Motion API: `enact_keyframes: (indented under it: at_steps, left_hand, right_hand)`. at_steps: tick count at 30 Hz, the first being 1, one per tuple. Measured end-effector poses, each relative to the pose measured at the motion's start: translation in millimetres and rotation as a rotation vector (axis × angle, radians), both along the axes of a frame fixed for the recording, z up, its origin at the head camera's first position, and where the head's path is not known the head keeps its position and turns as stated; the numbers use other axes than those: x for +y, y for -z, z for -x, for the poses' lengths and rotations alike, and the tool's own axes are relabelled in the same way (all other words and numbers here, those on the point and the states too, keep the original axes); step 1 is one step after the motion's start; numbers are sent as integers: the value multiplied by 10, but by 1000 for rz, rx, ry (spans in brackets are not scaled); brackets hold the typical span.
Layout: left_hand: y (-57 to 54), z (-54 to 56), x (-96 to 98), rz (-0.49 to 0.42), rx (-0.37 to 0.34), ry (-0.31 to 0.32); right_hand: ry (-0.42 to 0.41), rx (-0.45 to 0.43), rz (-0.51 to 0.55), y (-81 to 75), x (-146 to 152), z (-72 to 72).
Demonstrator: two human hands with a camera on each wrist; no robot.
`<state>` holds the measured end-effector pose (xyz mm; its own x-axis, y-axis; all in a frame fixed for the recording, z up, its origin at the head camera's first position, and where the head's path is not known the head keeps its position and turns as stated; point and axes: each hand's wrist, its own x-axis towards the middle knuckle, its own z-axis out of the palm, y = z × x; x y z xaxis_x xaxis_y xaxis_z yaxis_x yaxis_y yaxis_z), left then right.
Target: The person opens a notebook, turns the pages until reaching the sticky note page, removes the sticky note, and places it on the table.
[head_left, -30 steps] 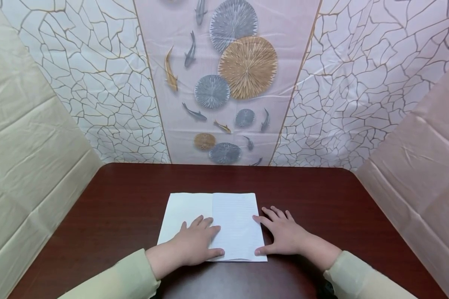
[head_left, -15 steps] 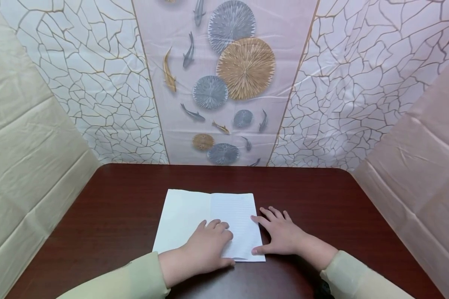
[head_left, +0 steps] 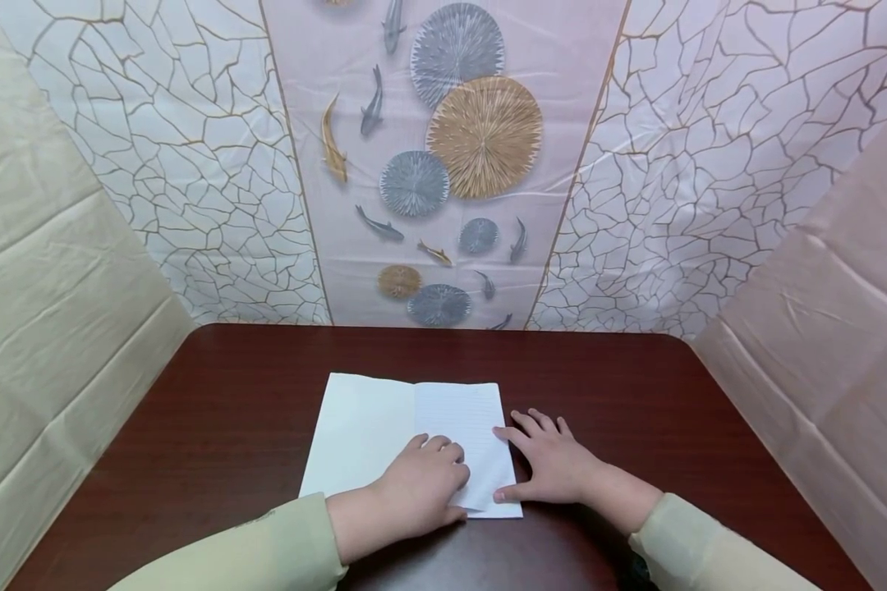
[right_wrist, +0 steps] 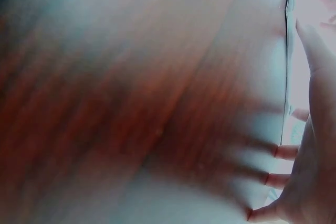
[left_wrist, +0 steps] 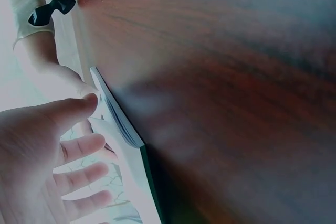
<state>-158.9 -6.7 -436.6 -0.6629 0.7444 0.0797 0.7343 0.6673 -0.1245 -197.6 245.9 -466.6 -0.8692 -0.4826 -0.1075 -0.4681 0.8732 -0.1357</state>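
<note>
A notebook lies open on the table, its left page blank and its right page ruled. My left hand is over the lower part of the ruled page, fingers slightly bent and thumb at the near edge. The left wrist view shows the left hand's palm with its fingers apart, beside the notebook's page edges. My right hand spreads at the notebook's right side, thumb and index fingertip on the page margin. Its other fingers reach onto the table, as the right wrist view shows with the fingers.
The dark reddish-brown table surrounds the notebook. A patterned cloth backdrop hangs behind it, with plain cloth sides at left and right. A black band circles the right sleeve.
My left hand has slid rightward from the notebook's centre fold across the ruled page, its fingers bending more. The left page's outer edge has risen slightly. My right hand stays at the right edge.
</note>
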Motion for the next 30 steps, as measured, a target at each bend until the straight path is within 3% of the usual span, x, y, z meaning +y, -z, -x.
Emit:
enact_keyframes:
  at_steps: [12,19,25,30]
  left_hand:
    - [-27,-9,-7,-3,34,54]
    - [-50,-11,-6,-22,48,44]
    - [-37,-23,-30,-70,63,23]
    - [-62,-43,-65,-135,15,-23]
  right_hand:
    - [-22,-49,4,-62,26,17]
    - [-51,-72,12,-106,148,13]
    - [-41,-92,79,-146,248,16]
    - [-47,-88,78,-129,252,28]
